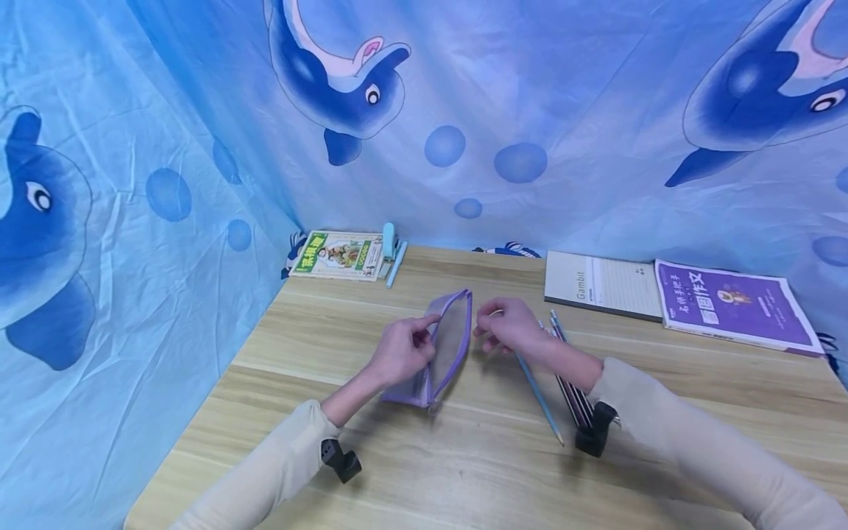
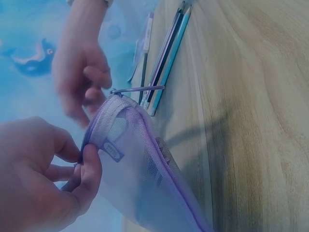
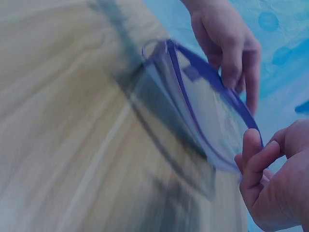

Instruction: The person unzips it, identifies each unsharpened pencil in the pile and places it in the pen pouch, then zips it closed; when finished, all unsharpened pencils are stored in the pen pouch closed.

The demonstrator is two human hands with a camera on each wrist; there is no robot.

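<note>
A purple see-through zip pencil case (image 1: 453,338) stands on the table with its mouth unzipped and spread. My left hand (image 1: 405,347) pinches the zip edge of the case between thumb and fingers, plain in the left wrist view. Just right of the mouth hovers my right hand (image 1: 513,324), fingers loosely bent, with nothing visible in them; in the head view a small gap parts it from the case. Beneath the right hand and forearm lie a blue pencil (image 1: 542,401) and several dark striped pencils (image 1: 573,401), partly hidden by the arm.
At the back left lie a picture booklet (image 1: 339,255), a turquoise stapler (image 1: 389,241) and a light blue pen (image 1: 397,265). A Gambit notebook (image 1: 599,285) and a purple book (image 1: 735,305) are at the back right. Dolphin-print cloth (image 1: 477,96) hangs behind the wooden table (image 1: 450,471).
</note>
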